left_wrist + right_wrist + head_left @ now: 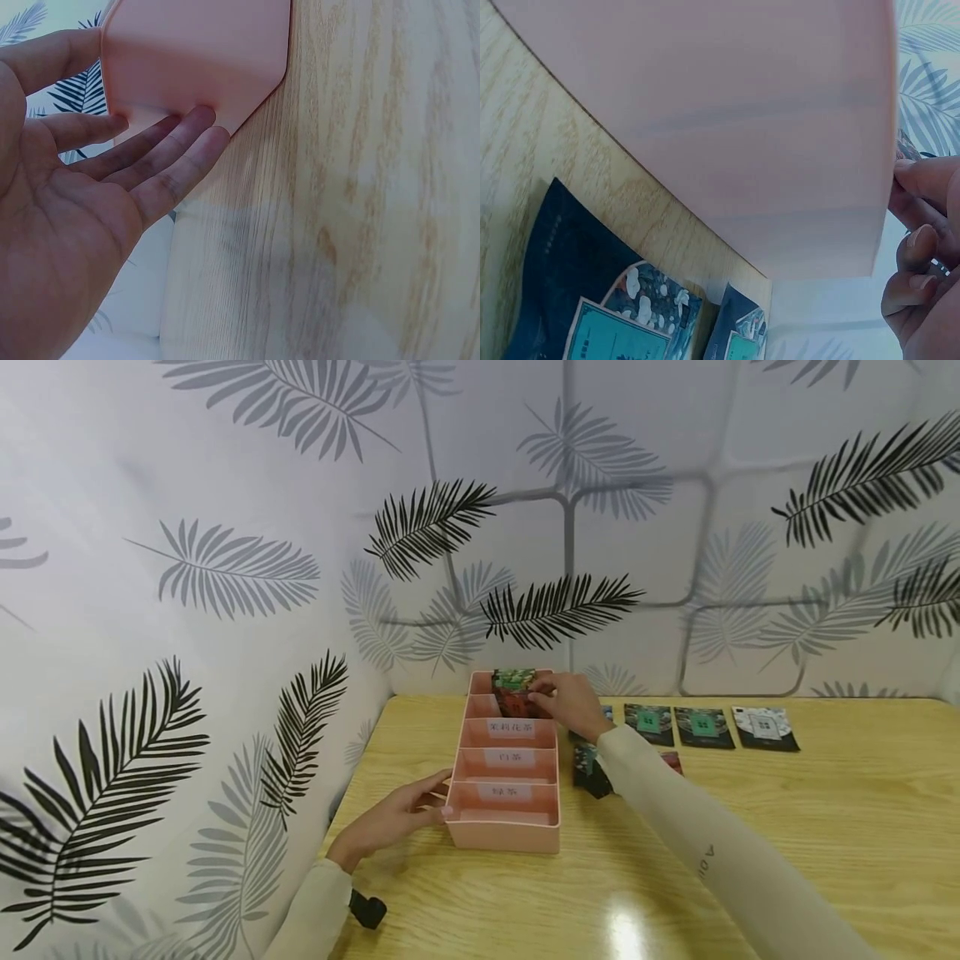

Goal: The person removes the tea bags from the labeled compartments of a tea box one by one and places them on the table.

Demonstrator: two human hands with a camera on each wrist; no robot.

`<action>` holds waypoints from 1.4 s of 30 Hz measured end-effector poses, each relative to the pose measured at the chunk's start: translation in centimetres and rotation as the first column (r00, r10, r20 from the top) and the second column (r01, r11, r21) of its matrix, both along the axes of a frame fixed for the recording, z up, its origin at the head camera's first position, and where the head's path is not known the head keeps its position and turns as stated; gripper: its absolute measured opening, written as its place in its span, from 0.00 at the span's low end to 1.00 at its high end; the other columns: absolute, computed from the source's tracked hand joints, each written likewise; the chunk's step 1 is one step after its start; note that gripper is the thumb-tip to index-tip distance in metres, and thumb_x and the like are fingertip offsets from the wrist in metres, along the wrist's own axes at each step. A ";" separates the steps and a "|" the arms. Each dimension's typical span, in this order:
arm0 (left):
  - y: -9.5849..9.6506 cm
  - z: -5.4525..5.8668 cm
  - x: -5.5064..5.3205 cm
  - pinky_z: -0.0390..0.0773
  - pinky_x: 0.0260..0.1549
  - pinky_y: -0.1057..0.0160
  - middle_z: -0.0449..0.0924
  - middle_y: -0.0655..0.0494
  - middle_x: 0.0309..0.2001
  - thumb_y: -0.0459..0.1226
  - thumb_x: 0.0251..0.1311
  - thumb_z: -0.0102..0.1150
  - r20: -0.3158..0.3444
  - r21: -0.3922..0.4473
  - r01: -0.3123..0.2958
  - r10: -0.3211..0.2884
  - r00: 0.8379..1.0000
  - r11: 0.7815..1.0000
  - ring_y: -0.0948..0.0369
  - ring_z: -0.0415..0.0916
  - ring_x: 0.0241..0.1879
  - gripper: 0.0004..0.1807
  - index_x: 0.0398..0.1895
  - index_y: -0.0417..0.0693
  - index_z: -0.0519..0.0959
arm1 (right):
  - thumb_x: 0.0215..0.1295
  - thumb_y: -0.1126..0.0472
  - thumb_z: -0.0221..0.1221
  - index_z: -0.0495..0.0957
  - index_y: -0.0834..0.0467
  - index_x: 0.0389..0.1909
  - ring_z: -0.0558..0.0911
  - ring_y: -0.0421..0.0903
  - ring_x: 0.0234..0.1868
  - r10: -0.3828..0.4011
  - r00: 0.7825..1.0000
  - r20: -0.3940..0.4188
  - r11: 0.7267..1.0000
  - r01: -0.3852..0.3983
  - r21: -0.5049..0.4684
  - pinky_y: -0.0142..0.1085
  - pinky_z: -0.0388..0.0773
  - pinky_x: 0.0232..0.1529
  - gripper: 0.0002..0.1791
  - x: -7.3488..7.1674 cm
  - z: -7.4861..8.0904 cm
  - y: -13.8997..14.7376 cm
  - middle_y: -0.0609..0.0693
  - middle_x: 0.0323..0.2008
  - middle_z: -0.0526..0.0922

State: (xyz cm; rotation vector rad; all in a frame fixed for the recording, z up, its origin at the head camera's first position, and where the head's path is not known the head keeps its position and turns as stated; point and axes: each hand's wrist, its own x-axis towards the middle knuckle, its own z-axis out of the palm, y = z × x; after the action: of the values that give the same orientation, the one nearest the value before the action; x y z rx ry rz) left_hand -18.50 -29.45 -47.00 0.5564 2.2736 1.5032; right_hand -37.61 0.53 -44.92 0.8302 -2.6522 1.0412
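A long pink divided box (pixel 504 837) stands on the table, with white labels bearing printed characters on its dividers. My right hand (pixel 573 706) pinches a green and red tea sachet (pixel 514 693) by its right edge, over the far compartments. In the right wrist view the box's side wall (pixel 742 112) hides most of that sachet; thumb and finger meet at the rim. At the near left corner, my left hand (pixel 397 818) touches the box. Its fingers (pixel 176 169) lie extended against the outer side in the left wrist view.
Right of the box, a row of sachets lies on the table, with a green-labelled one (pixel 649 724), another (pixel 705 727) and a white and black one (pixel 765 727). Nearer lie a dark sachet (pixel 590 768) and a red one (pixel 672 762), partly behind my right sleeve. A leaf-patterned wall (pixel 480 635) rises behind.
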 end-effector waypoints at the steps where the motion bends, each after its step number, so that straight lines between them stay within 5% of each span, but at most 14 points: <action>1: 0.0 0.0 0.0 0.75 0.52 0.60 0.68 0.47 0.62 0.44 0.68 0.53 -0.001 -0.002 -0.002 0.002 1.000 1.000 0.52 0.68 0.59 0.37 0.76 0.52 0.48 | 0.66 0.54 0.60 0.84 0.54 0.46 0.78 0.42 0.23 0.001 1.000 0.002 1.000 -0.001 -0.004 0.41 0.75 0.29 0.12 0.1 0.1 0.0 0.49 0.43 0.85; 6: 0.0 0.0 0.1 0.74 0.52 0.60 0.68 0.48 0.62 0.45 0.68 0.53 0.006 -0.010 -0.015 0.015 1.000 1.000 0.53 0.68 0.59 0.38 0.76 0.53 0.49 | 0.68 0.54 0.58 0.84 0.55 0.46 0.75 0.41 0.18 0.022 1.000 0.009 0.998 -0.021 -0.054 0.40 0.72 0.25 0.12 0.5 0.7 0.3 0.52 0.52 0.81; 17: 0.2 0.0 0.1 0.74 0.52 0.60 0.67 0.50 0.63 0.46 0.68 0.53 0.016 -0.014 -0.021 0.021 1.000 1.000 0.53 0.68 0.59 0.38 0.76 0.54 0.49 | 0.68 0.52 0.57 0.82 0.55 0.48 0.76 0.41 0.25 0.039 0.999 -0.028 0.992 -0.042 -0.118 0.39 0.72 0.24 0.14 1.0 2.1 1.1 0.47 0.36 0.85; 27: 0.3 0.2 0.2 0.75 0.52 0.59 0.65 0.47 0.64 0.44 0.69 0.53 0.015 0.007 -0.012 0.012 1.000 1.000 0.51 0.68 0.58 0.36 0.76 0.53 0.50 | 0.68 0.52 0.57 0.82 0.53 0.47 0.73 0.43 0.23 0.032 0.997 -0.068 0.990 -0.041 -0.137 0.39 0.70 0.24 0.12 2.4 3.3 2.2 0.45 0.34 0.84; 31: 0.1 0.1 0.2 0.74 0.52 0.60 0.65 0.48 0.64 0.43 0.69 0.52 0.020 0.001 -0.022 0.022 1.000 1.000 0.51 0.68 0.58 0.36 0.76 0.53 0.50 | 0.68 0.51 0.57 0.82 0.52 0.47 0.71 0.44 0.21 0.032 0.997 -0.069 0.989 -0.041 -0.139 0.38 0.69 0.21 0.13 2.7 3.3 2.8 0.45 0.33 0.84; 39: 0.9 2.0 1.1 0.74 0.53 0.58 0.64 0.42 0.64 0.40 0.70 0.52 0.023 -0.002 -0.016 0.016 1.000 1.000 0.47 0.67 0.58 0.36 0.75 0.45 0.49 | 0.68 0.50 0.57 0.81 0.51 0.48 0.70 0.46 0.19 0.038 0.997 -0.065 0.987 -0.047 -0.151 0.39 0.66 0.21 0.13 2.8 2.9 4.4 0.43 0.30 0.82; 42: 0.9 1.5 0.9 0.73 0.54 0.53 0.65 0.43 0.64 0.41 0.70 0.52 0.016 -0.004 -0.017 0.017 1.000 1.000 0.48 0.67 0.58 0.36 0.76 0.47 0.49 | 0.68 0.48 0.57 0.82 0.48 0.47 0.67 0.46 0.18 0.028 0.998 -0.062 0.987 -0.038 -0.156 0.38 0.64 0.19 0.14 2.8 2.5 5.1 0.44 0.26 0.81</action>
State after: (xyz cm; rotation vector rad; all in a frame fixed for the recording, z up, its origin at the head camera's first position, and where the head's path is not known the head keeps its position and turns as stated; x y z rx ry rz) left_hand -17.55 -28.57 -45.50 0.5228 2.2746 1.5053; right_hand -34.84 5.62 -42.41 0.8604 -2.4774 1.1961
